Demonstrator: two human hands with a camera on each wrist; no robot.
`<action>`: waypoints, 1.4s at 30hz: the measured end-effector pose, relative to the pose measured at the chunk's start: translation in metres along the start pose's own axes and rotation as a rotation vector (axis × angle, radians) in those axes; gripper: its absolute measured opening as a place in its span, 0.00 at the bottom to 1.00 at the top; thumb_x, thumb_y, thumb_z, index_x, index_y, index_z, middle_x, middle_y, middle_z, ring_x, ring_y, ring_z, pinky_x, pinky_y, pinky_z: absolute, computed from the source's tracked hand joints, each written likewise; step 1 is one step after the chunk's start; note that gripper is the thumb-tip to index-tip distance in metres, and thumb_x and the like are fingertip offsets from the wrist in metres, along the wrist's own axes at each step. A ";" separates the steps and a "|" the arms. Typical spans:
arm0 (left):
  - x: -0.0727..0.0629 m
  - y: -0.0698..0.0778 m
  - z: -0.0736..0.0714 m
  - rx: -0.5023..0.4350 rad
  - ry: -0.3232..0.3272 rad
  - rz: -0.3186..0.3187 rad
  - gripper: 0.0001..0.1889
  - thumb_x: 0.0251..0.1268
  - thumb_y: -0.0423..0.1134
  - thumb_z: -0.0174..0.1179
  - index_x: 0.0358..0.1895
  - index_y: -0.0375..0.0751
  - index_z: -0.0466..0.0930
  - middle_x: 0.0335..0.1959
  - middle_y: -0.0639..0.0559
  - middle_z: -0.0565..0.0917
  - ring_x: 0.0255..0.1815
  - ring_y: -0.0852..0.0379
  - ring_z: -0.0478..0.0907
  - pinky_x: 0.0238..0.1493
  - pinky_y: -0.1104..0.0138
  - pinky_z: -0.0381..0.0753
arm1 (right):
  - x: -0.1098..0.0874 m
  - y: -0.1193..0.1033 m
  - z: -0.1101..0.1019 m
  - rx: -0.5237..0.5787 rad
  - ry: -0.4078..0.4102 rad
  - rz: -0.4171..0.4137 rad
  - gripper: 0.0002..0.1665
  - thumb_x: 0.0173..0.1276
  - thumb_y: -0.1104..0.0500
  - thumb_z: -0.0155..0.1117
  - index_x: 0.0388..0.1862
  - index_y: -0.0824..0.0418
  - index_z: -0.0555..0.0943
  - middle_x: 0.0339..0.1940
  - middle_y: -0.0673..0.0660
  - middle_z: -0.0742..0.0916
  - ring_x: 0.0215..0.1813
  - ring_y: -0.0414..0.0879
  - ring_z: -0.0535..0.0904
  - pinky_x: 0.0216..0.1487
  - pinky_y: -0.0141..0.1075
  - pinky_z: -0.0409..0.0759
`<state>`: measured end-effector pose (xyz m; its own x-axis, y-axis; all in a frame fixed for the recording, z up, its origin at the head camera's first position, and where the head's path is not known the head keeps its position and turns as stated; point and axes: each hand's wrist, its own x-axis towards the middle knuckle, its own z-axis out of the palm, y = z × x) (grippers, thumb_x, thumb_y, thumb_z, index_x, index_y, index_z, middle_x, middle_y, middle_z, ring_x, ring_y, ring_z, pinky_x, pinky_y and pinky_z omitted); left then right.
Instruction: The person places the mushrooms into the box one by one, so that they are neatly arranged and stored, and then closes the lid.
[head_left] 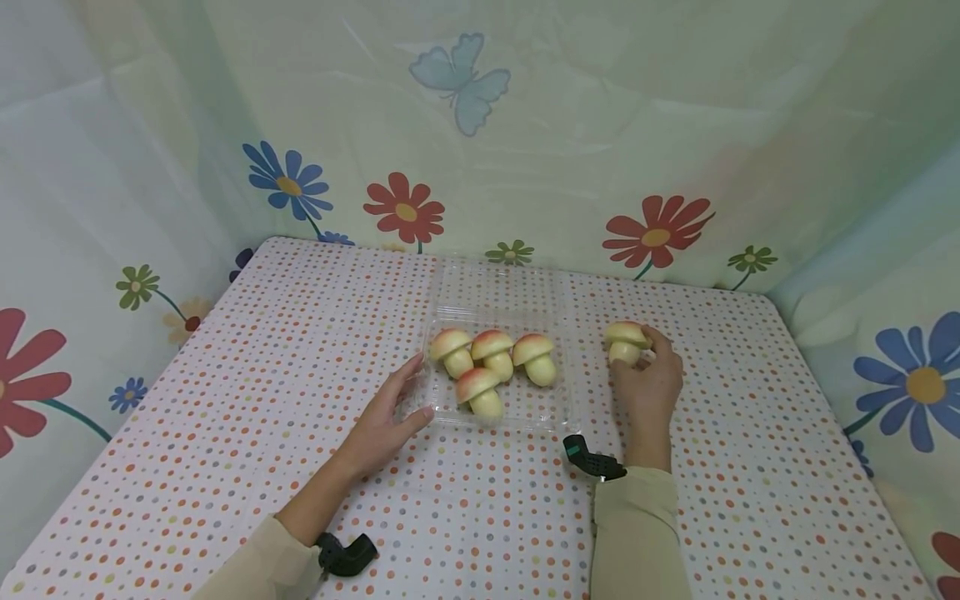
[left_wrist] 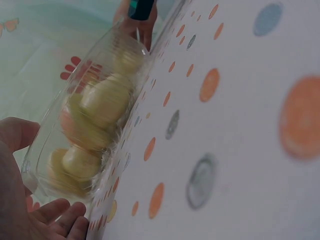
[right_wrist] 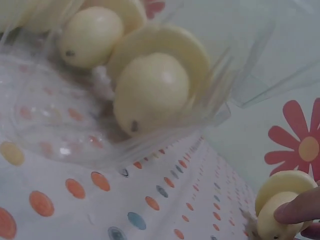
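Observation:
A clear plastic clamshell box (head_left: pixel 531 408) lies on the table with its lid (head_left: pixel 495 287) folded back. Inside it sit several toy mushrooms (head_left: pixel 535 358) with pale stems and caps shading from yellow to red. At the box's left side rests my left hand (head_left: pixel 386 421), thumb and fingers spread along the wall; in the left wrist view the thumb (left_wrist: pixel 20 134) is right at the plastic. To the right of the box, my right hand (head_left: pixel 648 383) grips another toy mushroom (head_left: pixel 624 333) between thumb and fingers. The right wrist view shows that same mushroom (right_wrist: pixel 275 215) at its lower right edge.
A white cloth with coloured dots (head_left: pixel 300 400) covers the table. Behind it and at both sides hang pale curtains (head_left: pixel 525 167) printed with flowers and a butterfly. Black wrist devices (head_left: pixel 596 462) sit by both sleeves.

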<state>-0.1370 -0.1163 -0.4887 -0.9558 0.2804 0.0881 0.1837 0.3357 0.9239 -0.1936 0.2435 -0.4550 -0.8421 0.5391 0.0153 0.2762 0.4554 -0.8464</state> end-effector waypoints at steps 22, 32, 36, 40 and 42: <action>0.000 -0.001 -0.001 -0.001 0.000 0.006 0.41 0.75 0.44 0.60 0.85 0.55 0.49 0.84 0.48 0.58 0.82 0.40 0.59 0.83 0.45 0.57 | -0.007 -0.024 -0.020 0.066 -0.168 -0.078 0.47 0.68 0.65 0.67 0.83 0.44 0.62 0.81 0.60 0.68 0.69 0.59 0.76 0.55 0.44 0.82; 0.000 -0.001 -0.002 -0.010 -0.003 0.013 0.41 0.75 0.44 0.60 0.85 0.54 0.49 0.84 0.47 0.58 0.83 0.40 0.58 0.83 0.46 0.57 | -0.014 -0.035 -0.024 0.039 -0.193 -0.208 0.44 0.69 0.67 0.67 0.81 0.49 0.66 0.78 0.64 0.68 0.68 0.64 0.76 0.58 0.54 0.84; 0.001 0.000 -0.001 -0.016 -0.004 0.015 0.41 0.75 0.43 0.60 0.85 0.53 0.50 0.84 0.48 0.58 0.83 0.40 0.58 0.83 0.46 0.57 | -0.016 -0.038 -0.026 0.034 -0.224 -0.229 0.43 0.69 0.67 0.67 0.81 0.50 0.66 0.78 0.63 0.68 0.69 0.65 0.75 0.59 0.57 0.84; 0.001 0.001 -0.001 -0.016 -0.007 0.011 0.41 0.75 0.43 0.60 0.85 0.52 0.50 0.84 0.48 0.58 0.83 0.41 0.58 0.83 0.46 0.57 | -0.018 -0.041 -0.028 0.068 -0.243 -0.259 0.43 0.69 0.68 0.67 0.81 0.51 0.67 0.78 0.62 0.68 0.69 0.63 0.76 0.62 0.52 0.83; 0.001 0.001 -0.001 -0.015 -0.007 0.013 0.41 0.75 0.42 0.60 0.85 0.52 0.50 0.84 0.47 0.58 0.83 0.40 0.58 0.83 0.46 0.57 | -0.019 -0.042 -0.028 0.087 -0.242 -0.283 0.43 0.68 0.69 0.67 0.80 0.52 0.67 0.78 0.61 0.69 0.68 0.61 0.76 0.62 0.44 0.83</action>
<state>-0.1379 -0.1169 -0.4876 -0.9518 0.2908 0.0975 0.1925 0.3188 0.9281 -0.1764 0.2345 -0.4046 -0.9673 0.2134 0.1373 -0.0142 0.4947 -0.8690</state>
